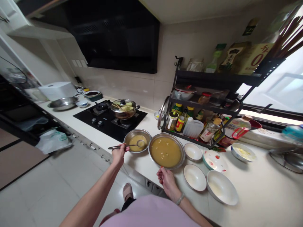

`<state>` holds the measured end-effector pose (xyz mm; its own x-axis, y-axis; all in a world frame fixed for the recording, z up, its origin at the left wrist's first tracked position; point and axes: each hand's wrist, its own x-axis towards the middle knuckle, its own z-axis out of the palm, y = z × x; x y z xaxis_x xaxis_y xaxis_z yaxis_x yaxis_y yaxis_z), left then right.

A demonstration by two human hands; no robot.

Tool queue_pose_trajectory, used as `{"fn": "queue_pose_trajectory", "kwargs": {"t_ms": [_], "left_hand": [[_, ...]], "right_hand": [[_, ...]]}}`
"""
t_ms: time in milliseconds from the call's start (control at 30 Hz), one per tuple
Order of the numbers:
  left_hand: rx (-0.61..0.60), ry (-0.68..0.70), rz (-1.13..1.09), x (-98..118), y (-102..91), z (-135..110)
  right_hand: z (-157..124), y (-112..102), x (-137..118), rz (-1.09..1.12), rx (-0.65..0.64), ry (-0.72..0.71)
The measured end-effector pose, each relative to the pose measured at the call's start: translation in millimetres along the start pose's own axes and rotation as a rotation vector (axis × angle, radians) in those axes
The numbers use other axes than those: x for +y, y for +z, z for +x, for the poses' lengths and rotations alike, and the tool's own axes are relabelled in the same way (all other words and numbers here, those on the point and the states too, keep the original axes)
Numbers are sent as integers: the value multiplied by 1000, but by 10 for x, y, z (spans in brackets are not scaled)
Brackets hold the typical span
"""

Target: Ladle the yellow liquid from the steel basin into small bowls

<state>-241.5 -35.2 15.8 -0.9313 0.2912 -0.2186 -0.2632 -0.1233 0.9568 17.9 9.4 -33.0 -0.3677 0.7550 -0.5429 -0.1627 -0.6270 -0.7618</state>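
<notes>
My left hand (119, 153) is closed around the dark handle of a ladle (140, 143). The ladle's round metal end sits in the yellowish-brown liquid of the smaller metal bowl (126, 137). Beside it on the right stands a larger metal bowl (182, 156), holding similar liquid with pale bits floating in it. At that bowl's front rim is my right hand (166, 179), its fingers curled in. Whether those fingers grip the rim or anything else is hard to make out.
Right of the large bowl stand several white bowls (194, 177) and a tomato-patterned dish (215, 161). A lidded pot (124, 109) is on the black gas hob (81, 117). Behind the bowls rises a black rack (187, 134) with bottles and jars. A metal basin (62, 103) lies far left.
</notes>
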Motion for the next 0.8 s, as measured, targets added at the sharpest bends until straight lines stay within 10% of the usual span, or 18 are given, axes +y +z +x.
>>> {"fn": "queue_pose_trajectory", "kwargs": {"t_ms": [533, 800], "left_hand": [[-234, 109, 62, 287, 256, -474], [-537, 618, 406, 208, 305, -862]], "right_hand": [[-7, -10, -12, -1, -12, -4], [11, -8, -8, -5, 7, 6]]}}
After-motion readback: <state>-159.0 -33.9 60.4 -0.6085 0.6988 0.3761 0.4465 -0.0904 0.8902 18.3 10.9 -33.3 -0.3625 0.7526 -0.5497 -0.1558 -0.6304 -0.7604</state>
